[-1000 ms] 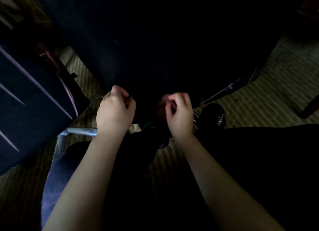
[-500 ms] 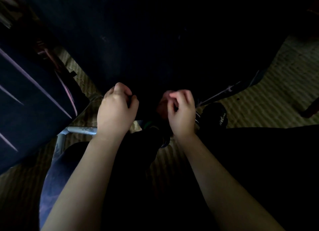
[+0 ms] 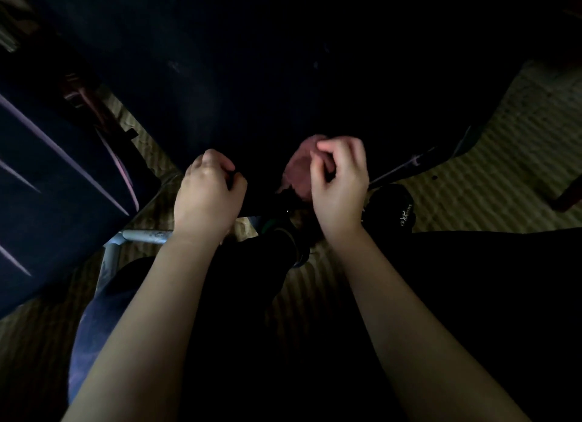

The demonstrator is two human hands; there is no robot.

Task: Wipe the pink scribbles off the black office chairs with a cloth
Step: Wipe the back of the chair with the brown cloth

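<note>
Head view, very dim: a large black chair [image 3: 283,75] fills the upper middle, its surface too dark to make out any marks. A second dark chair [image 3: 47,185] takes the left side and carries long pink scribbles [image 3: 63,156] running slantwise across it. Striped carpet [image 3: 504,175] shows to the right and between the two chairs. The person's dark-clothed legs fill the bottom, with both bare forearms reaching up from there.

The left hand [image 3: 206,197] sits at the black chair's near edge, fingers curled tightly over it in a grip. The right hand [image 3: 340,182], just beside it along the same edge, has its fingers bent round a bunched pink cloth [image 3: 299,172], which lies against the chair's near edge. A silver metal tube [image 3: 145,235] lies below the left wrist. A small dark round object [image 3: 393,209] with pale lettering sits just right of the right wrist.
</note>
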